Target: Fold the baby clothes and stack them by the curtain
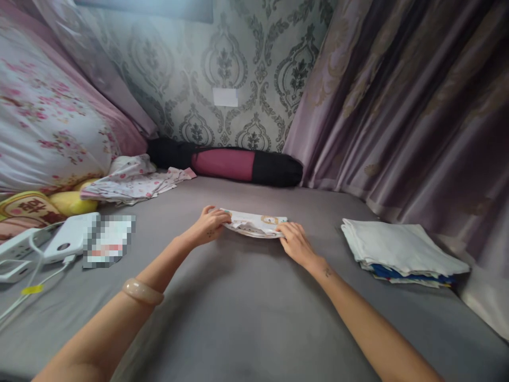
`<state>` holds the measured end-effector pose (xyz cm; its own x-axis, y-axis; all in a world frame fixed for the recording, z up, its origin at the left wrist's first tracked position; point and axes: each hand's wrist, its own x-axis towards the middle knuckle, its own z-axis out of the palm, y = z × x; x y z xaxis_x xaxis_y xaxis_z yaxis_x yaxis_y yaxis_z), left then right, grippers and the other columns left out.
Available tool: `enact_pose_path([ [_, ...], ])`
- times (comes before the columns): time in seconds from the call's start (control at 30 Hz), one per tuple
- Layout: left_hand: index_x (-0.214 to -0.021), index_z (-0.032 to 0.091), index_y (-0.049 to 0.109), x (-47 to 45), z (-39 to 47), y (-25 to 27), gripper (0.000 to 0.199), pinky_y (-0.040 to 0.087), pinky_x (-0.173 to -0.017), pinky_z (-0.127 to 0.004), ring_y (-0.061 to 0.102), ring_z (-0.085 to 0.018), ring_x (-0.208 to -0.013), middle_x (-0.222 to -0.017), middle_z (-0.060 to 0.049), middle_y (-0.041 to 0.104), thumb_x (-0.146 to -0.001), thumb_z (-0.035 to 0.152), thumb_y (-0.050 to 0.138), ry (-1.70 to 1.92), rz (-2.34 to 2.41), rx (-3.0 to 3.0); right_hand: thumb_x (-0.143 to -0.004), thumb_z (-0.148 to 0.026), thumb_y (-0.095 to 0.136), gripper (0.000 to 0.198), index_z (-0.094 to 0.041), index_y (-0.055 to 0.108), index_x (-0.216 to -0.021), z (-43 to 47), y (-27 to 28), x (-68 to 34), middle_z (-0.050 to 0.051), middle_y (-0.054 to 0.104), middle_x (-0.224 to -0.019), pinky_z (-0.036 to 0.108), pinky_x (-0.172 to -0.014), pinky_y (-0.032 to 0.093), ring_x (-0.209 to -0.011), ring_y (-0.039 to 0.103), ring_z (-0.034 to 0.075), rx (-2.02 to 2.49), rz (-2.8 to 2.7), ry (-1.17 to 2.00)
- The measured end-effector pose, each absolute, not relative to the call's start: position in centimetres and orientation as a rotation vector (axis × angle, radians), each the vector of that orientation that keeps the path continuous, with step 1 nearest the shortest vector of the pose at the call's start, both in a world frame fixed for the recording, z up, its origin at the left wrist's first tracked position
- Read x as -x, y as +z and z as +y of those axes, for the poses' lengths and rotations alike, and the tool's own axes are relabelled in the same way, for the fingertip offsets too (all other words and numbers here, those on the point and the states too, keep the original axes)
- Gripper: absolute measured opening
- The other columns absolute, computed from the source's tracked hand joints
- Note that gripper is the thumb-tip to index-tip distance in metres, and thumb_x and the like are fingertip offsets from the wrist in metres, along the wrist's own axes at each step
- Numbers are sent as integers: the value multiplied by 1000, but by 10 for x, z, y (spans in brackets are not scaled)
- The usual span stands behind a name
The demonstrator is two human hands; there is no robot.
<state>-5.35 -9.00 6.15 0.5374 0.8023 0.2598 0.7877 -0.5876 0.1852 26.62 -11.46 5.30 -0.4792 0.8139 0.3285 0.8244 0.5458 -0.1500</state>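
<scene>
Between my two hands is a folded white garment [256,220] with a small printed animal pattern; its exact kind does not show. My left hand [209,225] is closed on its left end, thumb and fingers gripping the edge. At the opposite end, my right hand [296,239] pinches the right edge. The near edge of the cloth sags slightly in the middle and shows several layers. It is held at or just above the grey bedsheet [254,307]; I cannot tell whether it touches.
To the right lies a stack of folded clothes [401,246], white on top. A black and maroon long bag [222,163] rests against the wall. At left are a power bank [71,239], a power strip [19,246], cables, a yellow plush [73,202] and a crumpled patterned cloth [135,180].
</scene>
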Motion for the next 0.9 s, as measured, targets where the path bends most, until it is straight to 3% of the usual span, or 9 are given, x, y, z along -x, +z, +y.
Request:
enact_pose_path([
  [0.2,-111,26,61,57,-106,46,46,18,-113,-43,55,-18,-118,-123,-5,66,-75,7,40,360,1329,-2680,-88,-7,39,40,-23,60,-118,-135,41,-266,6,62,-117,31,-95,37,-110,51,20,1360,-2497,36],
  [0.4,-110,27,63,59,-118,43,41,19,-112,-44,55,-20,-119,-129,-4,62,-75,14,47,299,1316,-2702,-78,-5,45,57,-26,58,-128,-149,46,-265,5,58,-123,29,-99,36,-116,49,18,1382,-2542,116],
  [0.5,-94,25,67,48,-117,52,23,27,-108,-42,61,-20,-107,-114,-3,69,-87,29,45,316,1394,-2647,-84,-14,47,40,-27,67,-116,-143,50,-258,4,62,-115,30,-97,37,-109,53,18,1438,-2506,141],
  [0.6,-86,22,65,26,-105,56,37,34,-101,-40,62,-20,-99,-100,-5,71,-95,40,35,420,1599,-2547,-94,-24,40,32,-24,72,-99,-125,51,-242,4,66,-109,31,-96,38,-104,57,18,1525,-2417,134],
  [0.7,-106,22,62,-1,-90,50,33,33,-104,-42,58,-22,-113,-118,-8,67,-96,39,35,526,1758,-2496,-96,-24,35,36,-21,65,-117,-103,46,-220,7,62,-125,32,-102,35,-118,52,20,1580,-2328,87],
  [0.8,-128,21,52,-24,-80,37,39,24,-112,-49,40,-27,-135,-142,-11,51,-96,36,36,460,1772,-2528,-97,-26,33,46,-13,48,-139,-87,36,-199,12,45,-147,41,-114,21,-138,33,25,1634,-2327,85],
  [0.9,-139,18,43,-36,-77,21,46,17,-115,-54,26,-29,-143,-151,-13,40,-98,34,31,351,1751,-2559,-97,-28,29,52,-12,38,-146,-83,27,-188,12,33,-154,48,-117,9,-145,21,26,1676,-2371,141],
])
